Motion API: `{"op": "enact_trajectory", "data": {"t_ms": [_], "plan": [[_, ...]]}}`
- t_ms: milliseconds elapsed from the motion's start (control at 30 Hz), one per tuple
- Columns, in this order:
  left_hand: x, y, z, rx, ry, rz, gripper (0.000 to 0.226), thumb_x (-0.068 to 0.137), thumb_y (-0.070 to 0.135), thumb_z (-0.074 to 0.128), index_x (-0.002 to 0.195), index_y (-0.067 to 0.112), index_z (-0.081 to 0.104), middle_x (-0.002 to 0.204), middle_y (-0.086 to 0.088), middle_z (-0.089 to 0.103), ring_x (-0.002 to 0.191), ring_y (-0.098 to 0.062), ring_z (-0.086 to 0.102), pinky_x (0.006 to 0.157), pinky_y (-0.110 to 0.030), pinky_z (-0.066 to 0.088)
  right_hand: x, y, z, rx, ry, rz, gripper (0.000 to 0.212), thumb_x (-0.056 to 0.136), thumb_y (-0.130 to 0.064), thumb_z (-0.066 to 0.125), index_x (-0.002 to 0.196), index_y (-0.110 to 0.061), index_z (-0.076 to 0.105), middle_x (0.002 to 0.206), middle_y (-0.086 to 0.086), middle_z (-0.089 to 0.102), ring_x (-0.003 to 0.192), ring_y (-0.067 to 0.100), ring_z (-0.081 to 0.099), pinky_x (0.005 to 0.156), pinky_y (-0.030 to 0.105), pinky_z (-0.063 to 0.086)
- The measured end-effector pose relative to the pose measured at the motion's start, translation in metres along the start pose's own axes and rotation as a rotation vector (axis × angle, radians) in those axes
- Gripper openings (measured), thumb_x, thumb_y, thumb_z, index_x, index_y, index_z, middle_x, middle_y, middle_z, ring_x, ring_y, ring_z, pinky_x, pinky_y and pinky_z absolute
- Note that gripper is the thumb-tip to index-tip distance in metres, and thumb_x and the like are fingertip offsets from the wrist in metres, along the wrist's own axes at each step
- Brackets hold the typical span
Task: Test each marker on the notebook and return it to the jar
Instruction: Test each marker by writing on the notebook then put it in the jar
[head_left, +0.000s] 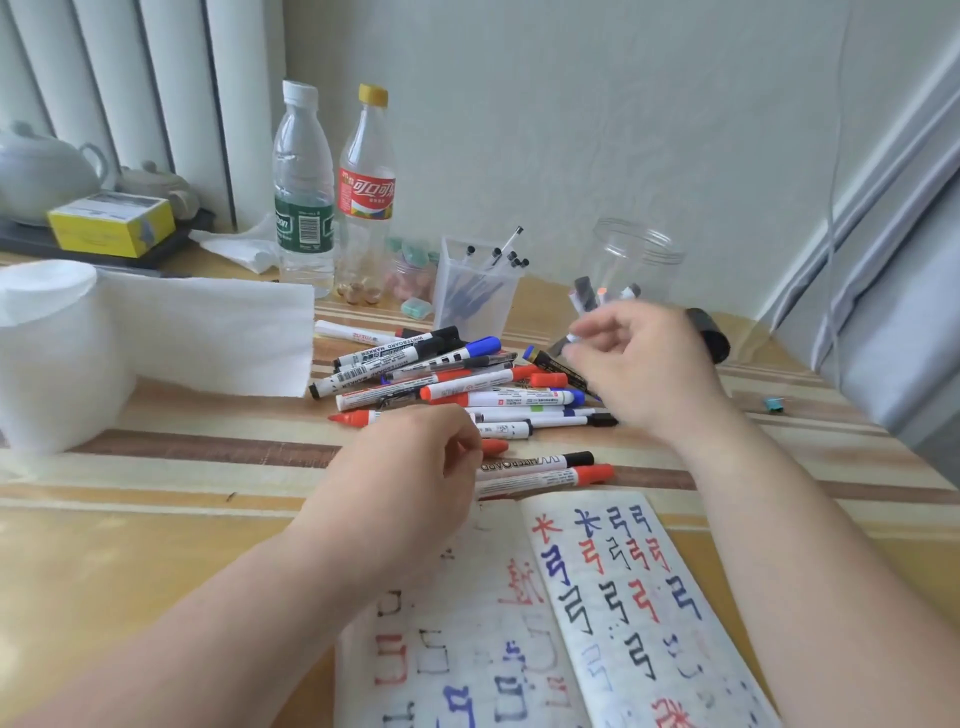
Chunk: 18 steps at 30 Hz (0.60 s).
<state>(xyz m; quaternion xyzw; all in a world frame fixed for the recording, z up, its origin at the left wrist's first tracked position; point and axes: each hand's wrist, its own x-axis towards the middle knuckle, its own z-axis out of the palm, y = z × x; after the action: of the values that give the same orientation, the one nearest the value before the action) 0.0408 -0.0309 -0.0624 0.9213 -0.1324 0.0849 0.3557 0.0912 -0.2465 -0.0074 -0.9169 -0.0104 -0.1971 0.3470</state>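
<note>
A pile of whiteboard markers (457, 384) with red, blue and black caps lies mid-table. My left hand (415, 467) rests at the pile's near edge, fingers curled round a red-capped marker (494, 447) whose cap sticks out on the right. My right hand (644, 364) is blurred, just in front of the clear plastic jar (641, 249). It pinches a small marker (563, 343) at its fingertips. A few markers (586, 293) stand in the jar. The open notebook (597, 597), covered in red, blue and black test strokes, lies nearest to me.
The jar's black lid (709, 335) lies to the right of the jar. A clear pen holder (475, 286) and two plastic bottles (304, 187) stand behind the pile. A tissue roll (47, 353) fills the left side. A yellow box (111, 223) sits far left.
</note>
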Motion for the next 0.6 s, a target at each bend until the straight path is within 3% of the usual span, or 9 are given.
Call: {"op": "enact_trajectory", "data": {"t_ms": [100,233,333,433,533,600], "plan": [[0.001,-0.002,0.001,0.002,0.032,-0.047,0.012,0.096,0.023,0.059,0.091,0.032,0.066,0.087,0.017,0.065,0.074,-0.001,0.058,0.067,-0.03,0.055,-0.035,0.002,0.004,-0.225,-0.406,-0.056,0.018,0.087,-0.024,0.074,0.083,-0.04,0.068,0.073,-0.027,0.066,0.067,-0.008,0.06,0.057,0.01,0.042],[0.001,-0.004,0.002,0.027,0.033,-0.071,0.014,0.097,0.023,0.057,0.09,0.034,0.064,0.081,0.017,0.063,0.063,-0.003,0.058,0.054,-0.024,0.047,-0.052,0.001,0.004,-0.362,-0.591,-0.145,0.022,0.082,-0.03,0.07,0.09,-0.048,0.062,0.085,-0.043,0.057,0.069,-0.007,0.058,0.06,0.017,0.041],[0.001,-0.005,0.002,0.007,0.023,-0.091,0.016,0.098,0.022,0.055,0.089,0.033,0.062,0.077,0.015,0.066,0.056,-0.005,0.063,0.045,-0.024,0.048,-0.052,0.001,0.009,-0.438,-0.609,-0.2,0.024,0.082,-0.027,0.065,0.093,-0.048,0.06,0.091,-0.028,0.059,0.082,-0.002,0.059,0.071,0.028,0.052],[0.002,-0.006,0.0,-0.007,-0.006,-0.111,0.018,0.099,0.021,0.055,0.087,0.033,0.06,0.076,0.012,0.066,0.053,-0.008,0.064,0.055,-0.035,0.058,-0.051,-0.001,0.015,-0.537,-0.607,-0.226,0.026,0.084,-0.024,0.06,0.102,-0.042,0.064,0.104,-0.017,0.062,0.095,0.011,0.061,0.079,0.035,0.056],[0.004,-0.008,-0.005,-0.052,-0.047,-0.113,0.018,0.098,0.016,0.054,0.086,0.029,0.059,0.066,0.004,0.068,0.048,-0.012,0.066,0.059,-0.042,0.059,-0.048,0.0,0.014,-0.544,-0.5,-0.314,0.019,0.082,-0.023,0.063,0.097,-0.035,0.066,0.098,-0.016,0.059,0.09,0.01,0.059,0.076,0.034,0.054],[0.005,-0.01,-0.008,-0.075,-0.084,-0.097,0.016,0.096,0.016,0.056,0.086,0.028,0.059,0.065,0.005,0.069,0.047,-0.012,0.067,0.059,-0.041,0.059,-0.048,0.006,0.009,-0.317,-0.339,-0.322,0.014,0.078,-0.021,0.068,0.089,-0.029,0.065,0.085,-0.016,0.06,0.077,0.005,0.058,0.067,0.025,0.051]]}}
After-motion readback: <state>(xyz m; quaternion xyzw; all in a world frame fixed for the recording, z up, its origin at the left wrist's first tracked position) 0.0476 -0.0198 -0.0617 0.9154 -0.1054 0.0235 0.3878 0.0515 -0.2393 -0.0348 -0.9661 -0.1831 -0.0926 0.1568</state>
